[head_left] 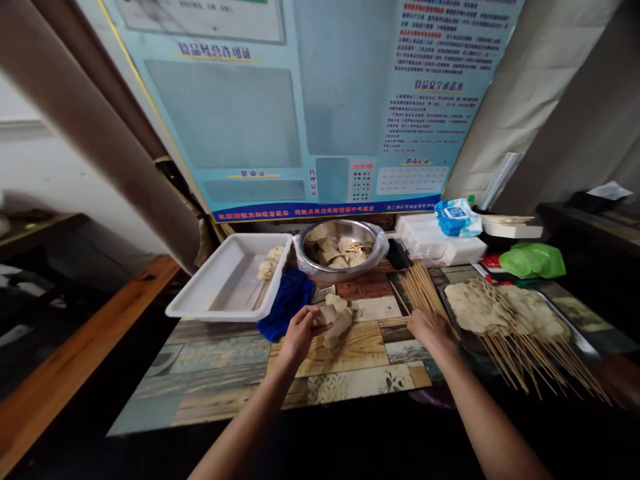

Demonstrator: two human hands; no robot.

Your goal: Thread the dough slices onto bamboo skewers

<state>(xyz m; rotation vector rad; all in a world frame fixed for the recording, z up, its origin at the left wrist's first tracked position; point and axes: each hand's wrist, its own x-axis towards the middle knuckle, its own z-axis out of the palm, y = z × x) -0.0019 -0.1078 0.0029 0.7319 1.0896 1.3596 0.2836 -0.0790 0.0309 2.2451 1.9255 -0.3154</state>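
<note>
My left hand pinches a thin pale slice at the near side of a small cluster of pale food slices above the tabletop. Closed around the end of a thin bamboo skewer is my right hand; the skewer points left toward the slices. Just behind that hand lies a bundle of loose bamboo skewers. Farther right, a metal tray bears many skewers loaded with pale slices, their bare sticks over the near edge. More loose slices fill part of a steel bowl.
A white plastic tub with a few loaded skewers stands at the left, a blue cloth beside it. Behind are white packages, a wipes pack and a green plastic bag. A blue poster covers the wall.
</note>
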